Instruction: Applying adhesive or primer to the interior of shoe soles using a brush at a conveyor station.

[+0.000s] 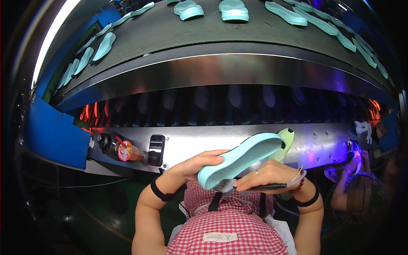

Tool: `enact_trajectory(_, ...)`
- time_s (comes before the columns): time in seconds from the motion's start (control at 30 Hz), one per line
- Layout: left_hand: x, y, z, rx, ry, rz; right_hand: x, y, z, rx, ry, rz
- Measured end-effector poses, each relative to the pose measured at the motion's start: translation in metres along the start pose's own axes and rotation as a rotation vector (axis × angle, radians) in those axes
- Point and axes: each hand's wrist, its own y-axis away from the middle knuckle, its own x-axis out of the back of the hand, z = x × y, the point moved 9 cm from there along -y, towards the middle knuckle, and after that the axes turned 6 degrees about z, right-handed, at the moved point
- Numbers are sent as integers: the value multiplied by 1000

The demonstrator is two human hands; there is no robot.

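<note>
In front of my chest I hold a light turquoise shoe sole (244, 156), tilted with its hollow side showing. My left hand (199, 165) is closed on its near left edge. My right hand (270, 176) grips a brush (272, 187) with a dark handle. The brush's pale head is at the sole's near end, touching or just under it. Behind the sole's far end, a pale green piece (287, 140) shaped like a sole is partly hidden on the metal ledge (191, 138).
A dark bottle (107, 145), a drink cup (128, 151) with a red straw and a phone (156, 150) stand or lie on the ledge's left. Turquoise soles (234, 10) lie along the dark belt (170, 32) beyond. At right, another person's arm (343, 185) is beside a purple-lit item.
</note>
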Motion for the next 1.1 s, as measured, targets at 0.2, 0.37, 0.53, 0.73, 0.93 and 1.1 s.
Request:
enact_trajectory(0.2, 14, 8, -4, 62, 78, 63, 17, 10, 7, 21, 55, 123)
enact_trajectory(0.37, 36, 19, -3, -57, 110, 128, 19, 18, 2, -10, 103, 67)
enact_trajectory(0.53, 40, 29, 11, -148, 75, 75, 25, 27, 25, -25, 68, 296)
enact_trajectory(0.73, 71, 53, 21, -615, -32, 298, 24, 24, -21, 114, 59, 328)
enact_trajectory(0.93, 37, -26, -14, -499, 590, -119, 23, 18, 65, -237, -139, 655)
enact_trajectory(1.1, 36, -33, -25, -514, 703, 99, 37, -2, 59, -200, -89, 750)
